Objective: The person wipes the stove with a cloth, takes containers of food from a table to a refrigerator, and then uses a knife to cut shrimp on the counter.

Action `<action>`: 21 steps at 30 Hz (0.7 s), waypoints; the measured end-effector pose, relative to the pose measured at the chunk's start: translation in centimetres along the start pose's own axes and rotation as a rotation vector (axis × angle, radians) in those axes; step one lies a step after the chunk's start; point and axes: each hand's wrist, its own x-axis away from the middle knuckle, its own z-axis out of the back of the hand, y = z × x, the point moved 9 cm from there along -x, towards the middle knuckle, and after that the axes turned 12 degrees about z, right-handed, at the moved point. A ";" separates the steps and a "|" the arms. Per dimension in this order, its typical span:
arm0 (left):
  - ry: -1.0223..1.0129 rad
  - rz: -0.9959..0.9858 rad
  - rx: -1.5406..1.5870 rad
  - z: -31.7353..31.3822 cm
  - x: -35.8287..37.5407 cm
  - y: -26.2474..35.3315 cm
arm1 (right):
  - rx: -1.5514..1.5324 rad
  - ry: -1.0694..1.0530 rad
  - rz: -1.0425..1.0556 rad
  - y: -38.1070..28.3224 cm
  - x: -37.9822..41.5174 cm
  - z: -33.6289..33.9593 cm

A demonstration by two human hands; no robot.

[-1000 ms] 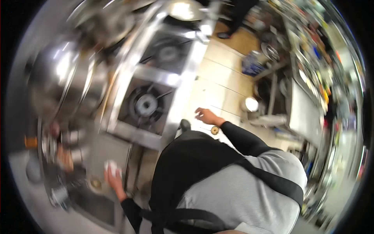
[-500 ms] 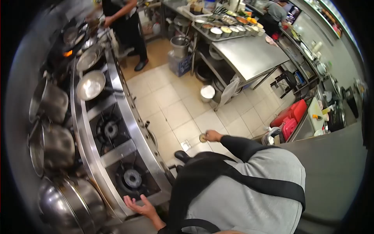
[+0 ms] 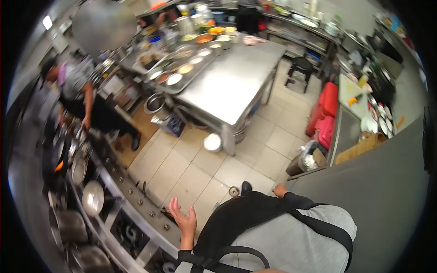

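My left hand (image 3: 183,221) is raised beside the front of the stove, palm up, fingers spread and holding nothing. Close to it runs the steel stove front (image 3: 136,196) with its knobs. On my other side, my right hand (image 3: 280,190) is held low past my black apron (image 3: 236,214), fingers curled in, with no object showing in it. A small round disc with a pale ring (image 3: 234,191) appears on the floor beside my dark shoe (image 3: 246,187), apart from both hands.
A steel table (image 3: 223,86) bears several containers of food. A white bucket (image 3: 212,143) stands by its leg. Pans (image 3: 93,198) sit on the stove at left, where a co-worker (image 3: 86,98) stands near a flame. Red containers (image 3: 324,107) and a black stool (image 3: 300,70) are right.
My view has swung left and up, bringing the co-worker fully into sight. My left hand has risen from over the burner to beside the stove front. My right hand has shifted right, away from the disc.
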 end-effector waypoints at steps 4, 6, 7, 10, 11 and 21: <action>-0.229 -0.260 0.016 -11.7 -7.0 9.8 | -0.241 -0.232 0.050 1.8 -2.6 4.6; -0.400 -0.422 0.053 -17.9 -8.7 15.7 | 0.591 -0.054 0.511 3.0 -5.6 6.0; -0.467 -0.508 0.072 -20.9 -9.4 18.1 | -0.016 0.094 0.191 7.3 -7.8 7.1; -0.751 -0.660 0.128 -29.5 -11.3 24.8 | -0.552 0.281 -0.205 5.0 -5.6 14.6; -0.749 -0.661 0.129 -31.7 -12.8 26.6 | -0.448 0.408 -0.089 5.1 -6.4 15.6; -0.878 -0.743 0.067 -60.9 -33.9 38.1 | -0.387 0.249 -0.526 6.5 -5.5 18.2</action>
